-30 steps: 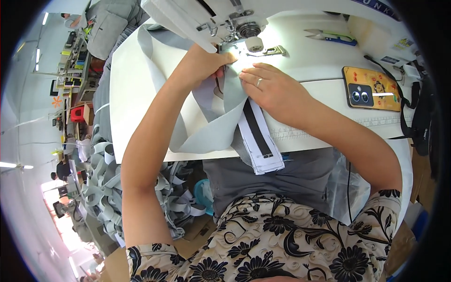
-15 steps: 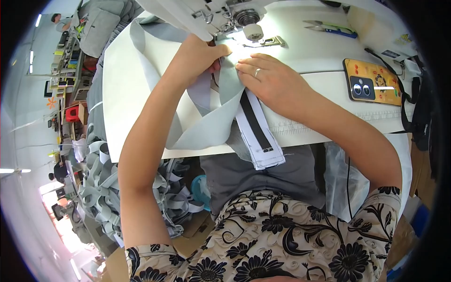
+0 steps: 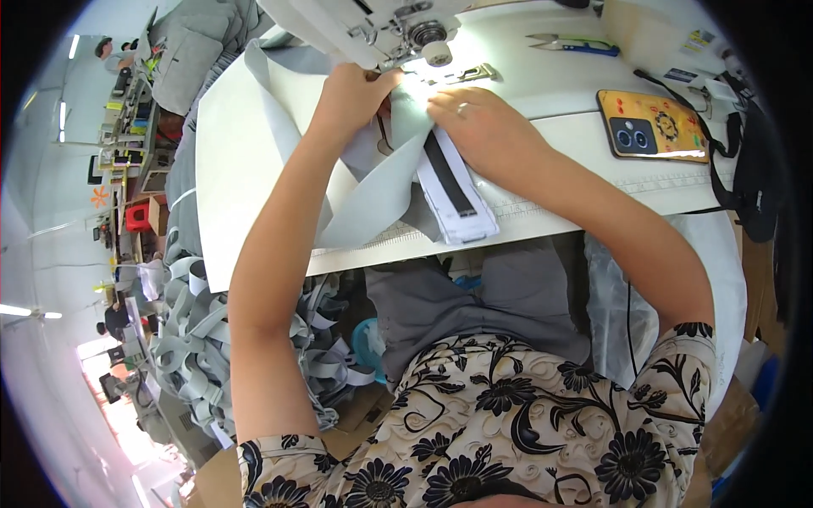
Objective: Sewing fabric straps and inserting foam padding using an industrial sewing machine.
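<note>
Up by the sewing machine head (image 3: 402, 34), my left hand (image 3: 351, 102) has its thumb and fingers closed on a light grey fabric strip (image 3: 368, 207). A thin, dark curved thing (image 3: 384, 135) shows below its fingers; I cannot make out its kind. My right hand (image 3: 483, 127), with a ring on one finger, lies palm down on the cloth just right of the needle area, fingers stretched forward. From under it a white layered piece (image 3: 476, 227) with a black band (image 3: 449, 178) down its middle runs toward me. Glare hides the cloth's edge at the needle.
Thread snips (image 3: 576, 45) lie at the back of the white table (image 3: 246, 186). A phone in a yellow case (image 3: 652, 127) rests at the right, beside a black strap (image 3: 728, 144). Grey fabric strips (image 3: 195, 339) heap below the left edge. A ruler scale (image 3: 542, 193) crosses the tabletop.
The white piece with the black band and the grey strip have slid away from me, toward the needle. My right hand's fingers lie closer together; the whole view has shifted slightly.
</note>
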Demonstrator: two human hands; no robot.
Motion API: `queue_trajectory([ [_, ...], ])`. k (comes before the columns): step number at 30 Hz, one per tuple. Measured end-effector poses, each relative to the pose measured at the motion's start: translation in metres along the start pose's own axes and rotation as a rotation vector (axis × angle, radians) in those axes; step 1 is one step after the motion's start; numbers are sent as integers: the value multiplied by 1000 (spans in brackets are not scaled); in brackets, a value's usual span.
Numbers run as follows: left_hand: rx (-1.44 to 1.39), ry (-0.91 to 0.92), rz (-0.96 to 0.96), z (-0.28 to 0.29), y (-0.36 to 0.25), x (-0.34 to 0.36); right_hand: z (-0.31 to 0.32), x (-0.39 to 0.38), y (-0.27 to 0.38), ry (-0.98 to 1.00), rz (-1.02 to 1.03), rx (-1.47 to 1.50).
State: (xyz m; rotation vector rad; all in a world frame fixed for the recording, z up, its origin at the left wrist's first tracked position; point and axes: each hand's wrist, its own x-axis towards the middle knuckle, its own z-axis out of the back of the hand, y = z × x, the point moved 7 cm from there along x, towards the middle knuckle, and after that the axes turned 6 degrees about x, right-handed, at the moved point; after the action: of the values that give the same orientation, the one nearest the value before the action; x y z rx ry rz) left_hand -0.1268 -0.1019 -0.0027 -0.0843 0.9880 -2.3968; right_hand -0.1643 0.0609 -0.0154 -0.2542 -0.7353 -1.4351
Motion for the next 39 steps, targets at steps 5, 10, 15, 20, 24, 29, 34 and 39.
queue_trajectory([
  [5, -186, 13, 34, -7, -3, -91, 27, -27, 27, -187, -182, 212],
  [10, -390, 28, 118, -17, -9, -163, 4, -46, 29, -257, -796, 1277],
  [15, -362, 201, 212, -2, -1, -184, -1, -43, 74, -560, -941, 1997],
  [20, -255, -54, 145, 81, -15, -157, -30, -69, 96, -389, -1011, 2147],
  [24, -210, -83, 110, 111, -81, -152, -24, -102, 78, -363, -873, 1596],
  [29, 145, 143, 140, 89, -90, -182, 17, -101, 100, -149, -447, 1245],
  [34, 167, 179, 174, 17, -109, -222, -18, -141, 103, -190, -919, 1471],
  [39, 485, 131, -349, -68, -101, -251, -30, -145, 111, -252, -894, 1432],
])
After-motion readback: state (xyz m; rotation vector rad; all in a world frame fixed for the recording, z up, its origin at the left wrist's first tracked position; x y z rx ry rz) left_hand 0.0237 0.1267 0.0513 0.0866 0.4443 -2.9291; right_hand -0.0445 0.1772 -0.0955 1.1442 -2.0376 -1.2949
